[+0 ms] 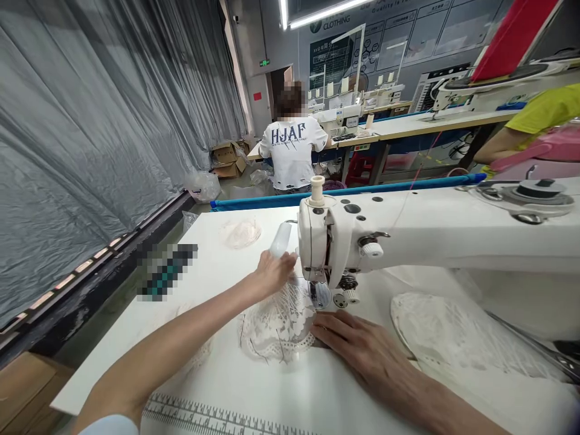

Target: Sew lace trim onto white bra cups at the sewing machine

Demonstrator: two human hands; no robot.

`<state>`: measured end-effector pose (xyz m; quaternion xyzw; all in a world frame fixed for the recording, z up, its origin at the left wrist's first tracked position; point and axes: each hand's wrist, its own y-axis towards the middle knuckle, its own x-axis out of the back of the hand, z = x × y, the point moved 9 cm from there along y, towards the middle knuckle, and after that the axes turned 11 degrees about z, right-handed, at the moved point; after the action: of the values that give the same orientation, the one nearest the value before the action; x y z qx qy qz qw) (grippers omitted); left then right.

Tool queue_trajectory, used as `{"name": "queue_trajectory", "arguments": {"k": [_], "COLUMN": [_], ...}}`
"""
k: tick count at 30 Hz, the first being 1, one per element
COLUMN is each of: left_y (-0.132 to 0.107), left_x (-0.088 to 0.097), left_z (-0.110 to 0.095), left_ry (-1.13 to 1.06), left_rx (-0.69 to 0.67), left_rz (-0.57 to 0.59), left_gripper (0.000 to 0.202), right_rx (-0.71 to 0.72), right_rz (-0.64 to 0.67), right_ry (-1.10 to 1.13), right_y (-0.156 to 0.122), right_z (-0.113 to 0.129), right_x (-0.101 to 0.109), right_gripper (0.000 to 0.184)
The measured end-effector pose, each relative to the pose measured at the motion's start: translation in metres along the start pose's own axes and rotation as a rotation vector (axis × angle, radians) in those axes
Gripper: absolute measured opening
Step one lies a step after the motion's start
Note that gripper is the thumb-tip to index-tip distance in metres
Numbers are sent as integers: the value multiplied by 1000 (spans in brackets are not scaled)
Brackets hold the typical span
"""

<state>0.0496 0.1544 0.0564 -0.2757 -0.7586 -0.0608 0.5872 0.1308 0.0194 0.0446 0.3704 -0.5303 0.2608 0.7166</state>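
Two hands of ours flank the white lace (283, 320): it lies below our curled left hand (274, 272), whose grip we cannot tell, and against the fingertips of our flat, extended right hand (362, 344). The sewing machine (435, 226) crowds our right; room widens leftward over the table (206, 272) to its slanting edge.

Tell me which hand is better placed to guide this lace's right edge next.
Probably the right hand: it touches the lace there, while the left hand is at its far end.
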Motion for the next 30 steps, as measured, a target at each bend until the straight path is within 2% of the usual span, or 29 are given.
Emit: {"name": "queue_trajectory", "arguments": {"k": [3,7,9,13,16,30], "left_y": [-27,-67,-78,-78,-76,-75], "left_x": [-8,-36,-42,-44,-43,-52], "left_z": [-11,-47,-54,-52,-51,-48], "left_ry": [32,135,167,178,191,238], "left_rx": [12,-220,-259,-237,-234,-229], "left_rz": [-118,-161,-207,-225,-229,-281], "left_gripper": [35,23,17,14,15,11], "right_rx": [-10,-8,-14,-57,-41,-11], "right_rz": [-19,-12,4,40,60,27], "right_ry": [-19,-9,43,102,78,4], "right_y": [2,0,-4,-12,-12,-10], "right_z": [0,-1,-5,-14,-11,-4], "right_x": [1,3,5,7,7,11], "right_gripper": [38,39,40,42,39,35]}}
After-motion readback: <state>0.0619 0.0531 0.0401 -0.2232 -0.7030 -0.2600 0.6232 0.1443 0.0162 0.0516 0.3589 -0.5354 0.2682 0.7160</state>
